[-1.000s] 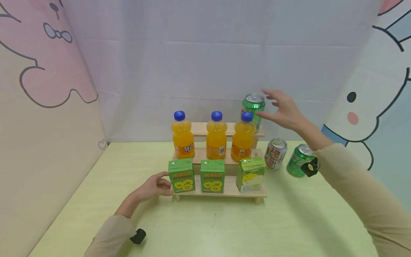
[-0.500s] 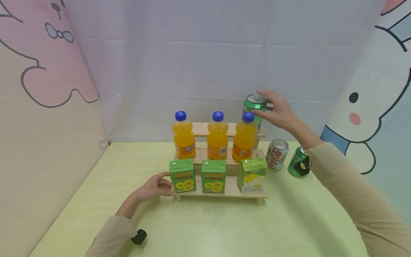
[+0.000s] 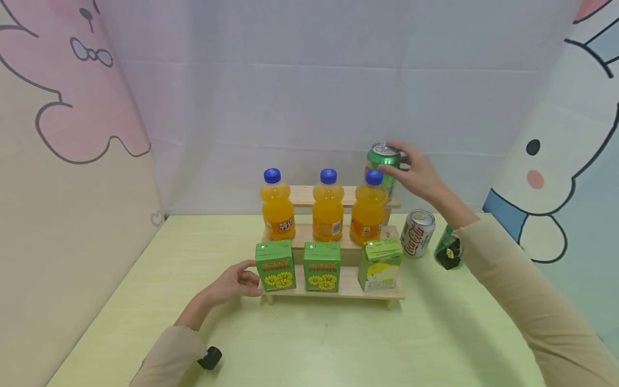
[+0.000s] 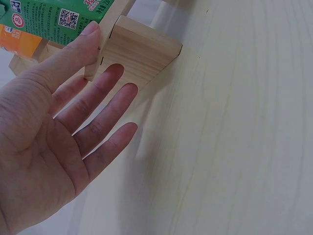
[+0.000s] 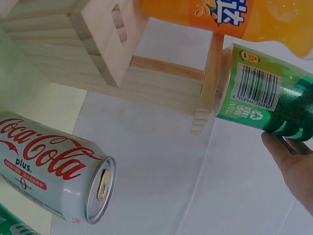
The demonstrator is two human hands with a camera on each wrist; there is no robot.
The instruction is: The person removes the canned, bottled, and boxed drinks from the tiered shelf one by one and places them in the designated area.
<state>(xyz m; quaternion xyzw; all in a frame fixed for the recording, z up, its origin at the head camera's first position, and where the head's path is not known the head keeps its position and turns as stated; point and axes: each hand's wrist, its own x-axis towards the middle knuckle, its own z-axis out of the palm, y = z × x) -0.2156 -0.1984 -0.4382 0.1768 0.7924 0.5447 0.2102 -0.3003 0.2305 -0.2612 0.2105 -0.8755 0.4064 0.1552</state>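
Observation:
My right hand (image 3: 417,172) grips a green soda can (image 3: 383,157) by its upper right side, thumb in front and fingers behind. The can stands upright at the right end of the top step of a wooden tiered rack (image 3: 349,277); an orange drink bottle (image 3: 367,207) partly covers it. In the right wrist view, the fingers (image 5: 288,156) touch the can's green wall (image 5: 259,90). My left hand (image 3: 237,280) rests at the rack's lower left end, beside a green juice box (image 3: 275,269). Its fingers (image 4: 105,125) are loosely extended, and the thumb lies along the rack's edge.
Two more orange bottles (image 3: 328,207) stand on the middle step. Another green box (image 3: 322,269) and a yellow-green box (image 3: 380,269) share the bottom step. Right of the rack stand a silver Coca-Cola can (image 3: 417,234) and a green can (image 3: 444,240), partly hidden by the right wrist's camera.
My right hand has moved left from beside the green can and taken hold of it. The can stays on the top step. My left hand has kept its place.

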